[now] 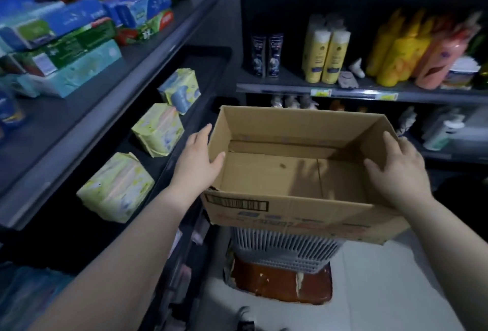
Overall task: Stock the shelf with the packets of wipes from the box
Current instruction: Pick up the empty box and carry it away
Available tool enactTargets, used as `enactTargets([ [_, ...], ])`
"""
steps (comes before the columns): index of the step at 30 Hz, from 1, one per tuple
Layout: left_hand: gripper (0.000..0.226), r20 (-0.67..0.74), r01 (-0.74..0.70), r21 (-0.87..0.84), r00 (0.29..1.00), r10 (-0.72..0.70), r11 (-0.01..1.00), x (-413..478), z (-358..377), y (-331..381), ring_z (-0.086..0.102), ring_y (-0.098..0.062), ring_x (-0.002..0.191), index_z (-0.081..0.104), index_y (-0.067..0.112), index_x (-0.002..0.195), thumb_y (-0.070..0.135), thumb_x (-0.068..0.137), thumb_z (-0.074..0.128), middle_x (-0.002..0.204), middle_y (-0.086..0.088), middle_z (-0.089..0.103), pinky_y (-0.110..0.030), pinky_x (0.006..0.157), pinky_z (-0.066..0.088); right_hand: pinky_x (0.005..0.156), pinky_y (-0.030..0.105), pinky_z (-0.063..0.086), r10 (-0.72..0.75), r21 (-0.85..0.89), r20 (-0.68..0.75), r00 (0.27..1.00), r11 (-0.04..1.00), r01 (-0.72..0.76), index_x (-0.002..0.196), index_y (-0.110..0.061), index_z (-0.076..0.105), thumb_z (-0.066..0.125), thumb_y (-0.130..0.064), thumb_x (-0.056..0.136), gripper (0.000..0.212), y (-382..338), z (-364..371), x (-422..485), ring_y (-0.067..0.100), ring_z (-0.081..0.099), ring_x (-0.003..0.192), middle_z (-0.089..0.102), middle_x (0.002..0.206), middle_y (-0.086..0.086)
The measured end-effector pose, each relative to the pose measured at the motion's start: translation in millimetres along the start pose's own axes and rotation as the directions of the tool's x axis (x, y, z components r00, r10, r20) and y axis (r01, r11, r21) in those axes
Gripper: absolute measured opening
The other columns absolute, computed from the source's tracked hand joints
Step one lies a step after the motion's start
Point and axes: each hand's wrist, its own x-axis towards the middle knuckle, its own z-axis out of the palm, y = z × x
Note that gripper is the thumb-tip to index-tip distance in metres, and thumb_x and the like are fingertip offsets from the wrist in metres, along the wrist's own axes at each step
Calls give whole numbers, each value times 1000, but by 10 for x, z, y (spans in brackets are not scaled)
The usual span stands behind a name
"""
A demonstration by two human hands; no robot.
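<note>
An open cardboard box (290, 172) sits in the middle, its inside bare, resting on a grey slatted basket (285, 248). My left hand (199, 161) grips the box's left wall, thumb inside and fingers outside. My right hand (398, 172) grips the right wall the same way. On the dark lower shelf (184, 124) at the left stand three yellow-green packets of wipes: a near one (116, 188), a middle one (158, 130) and a far one (179, 90), spaced apart in a row.
The shelf above at the left holds stacked tissue packs (66, 48). The shelving straight ahead carries shampoo bottles (327, 53) and yellow and pink bottles (412, 50). A brown stool (280, 283) stands under the basket on a pale floor.
</note>
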Motion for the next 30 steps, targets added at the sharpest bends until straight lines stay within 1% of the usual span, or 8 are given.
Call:
enactTargets([
  [4, 74, 117, 65, -84, 992, -55, 994, 296, 113, -137, 40, -22, 132, 17, 24, 150, 37, 90, 58, 149, -5, 37, -35, 101, 38, 102, 52, 33, 159, -7, 25, 987, 987, -159, 148, -19, 21, 57, -39, 88, 73, 163, -8, 175, 44, 30, 131, 25, 150, 19],
  [6, 72, 174, 103, -153, 982, -76, 983, 369, 162, -177, 44, -19, 129, 18, 25, 149, 36, 90, 59, 144, -1, 43, -31, 96, 39, 95, 49, 41, 218, 23, 84, 972, 975, -220, 149, -21, 18, 56, -39, 89, 73, 197, -17, 254, 42, 42, 125, 36, 145, 18],
  [9, 71, 248, 159, -259, 964, -94, 953, 420, 226, -215, 48, -18, 122, 16, 30, 149, 33, 92, 58, 141, 4, 46, -31, 92, 40, 86, 44, 46, 261, 3, 137, 956, 965, -263, 148, -28, 18, 55, -40, 89, 71, 210, -20, 312, 40, 52, 113, 54, 129, 19],
  [13, 68, 267, 169, -344, 961, -76, 924, 509, 270, -261, 49, -15, 121, 19, 34, 148, 25, 93, 58, 137, 8, 48, -35, 99, 42, 83, 44, 49, 289, -38, 116, 950, 957, -287, 146, -34, 23, 56, -38, 88, 66, 215, -46, 288, 40, 56, 105, 60, 120, 18],
  [17, 67, 288, 141, -405, 957, -20, 904, 645, 310, -244, 49, -11, 122, 23, 39, 146, 24, 92, 59, 137, 13, 48, -44, 102, 43, 78, 41, 49, 324, 14, 88, 942, 945, -326, 145, -34, 24, 55, -38, 89, 65, 317, -90, 143, 38, 58, 103, 60, 121, 14],
  [22, 63, 289, 48, -455, 952, 97, 889, 776, 436, 53, 50, -5, 116, 29, 39, 143, 21, 91, 60, 127, 18, 50, -32, 96, 43, 70, 37, 43, 397, 64, -5, 918, 916, -396, 146, -36, 23, 54, -30, 91, 64, 552, -280, -197, 37, 58, 97, 60, 120, 14],
  [25, 62, 302, 0, -463, 940, 158, 886, 783, 562, 324, 47, 0, 113, 32, 35, 143, 17, 90, 61, 124, 17, 49, -27, 93, 40, 75, 42, 47, 437, 92, -38, 899, 897, -432, 144, -40, 23, 56, -25, 88, 66, 782, -426, -466, 37, 58, 91, 63, 109, 15],
  [30, 61, 371, -84, -470, 884, 284, 879, 623, 861, 918, 41, 0, 118, 32, 37, 142, 18, 91, 61, 126, 17, 46, -30, 93, 40, 83, 47, 50, 557, 145, -98, 825, 828, -541, 143, -43, 23, 59, -23, 85, 71, 1340, -623, -1009, 38, 58, 102, 61, 121, 14],
])
